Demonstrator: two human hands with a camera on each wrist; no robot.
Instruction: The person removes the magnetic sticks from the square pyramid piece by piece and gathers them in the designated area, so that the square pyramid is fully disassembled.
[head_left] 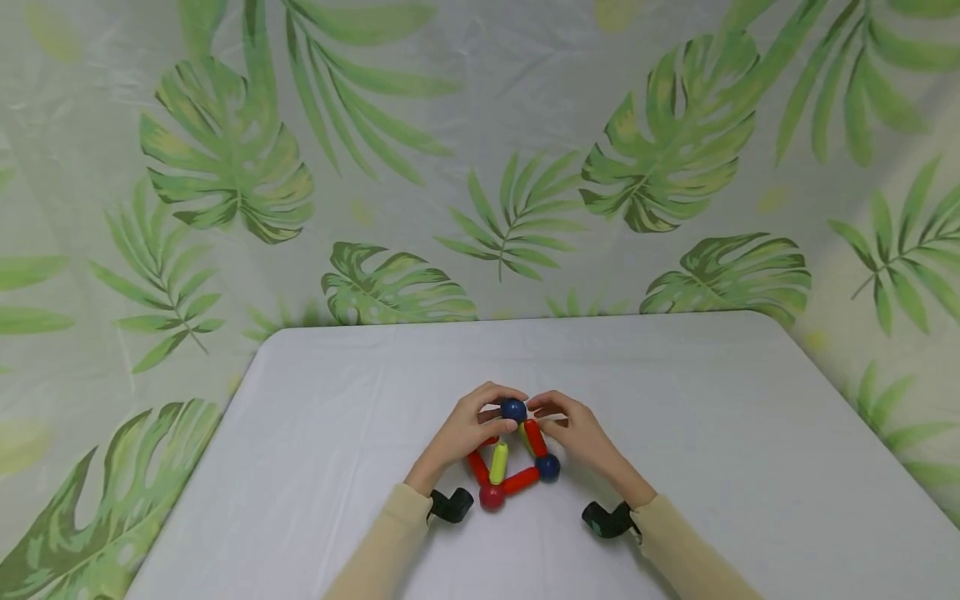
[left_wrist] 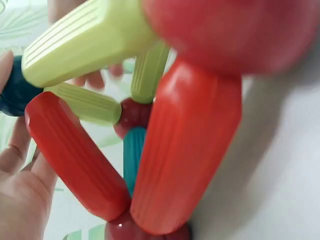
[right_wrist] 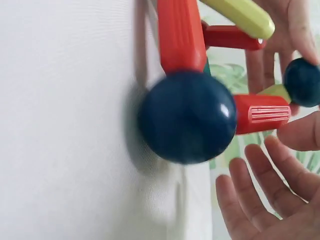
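Note:
My left hand (head_left: 474, 425) pinches a blue ball (head_left: 513, 410) between thumb and fingers at the top of a frame of magnetic rods and balls. In the right wrist view a yellow-green rod (right_wrist: 276, 92) meets that ball. Close by on the right is my right hand (head_left: 573, 423), its fingers spread (right_wrist: 252, 167) and its thumb at the upper end of a red rod (right_wrist: 262, 114). This rod rises from a second blue ball (right_wrist: 187, 117). Another yellow-green rod (head_left: 498, 463) slants up from a red ball (head_left: 492, 497), its upper end free.
Around the base run red rods (head_left: 521, 481). Farther back, a teal rod (left_wrist: 133, 155) and a dark red ball (left_wrist: 134, 117) belong to the same frame. A white-covered table (head_left: 337, 400) lies beneath, with a leaf-print cloth (head_left: 517, 108) behind it.

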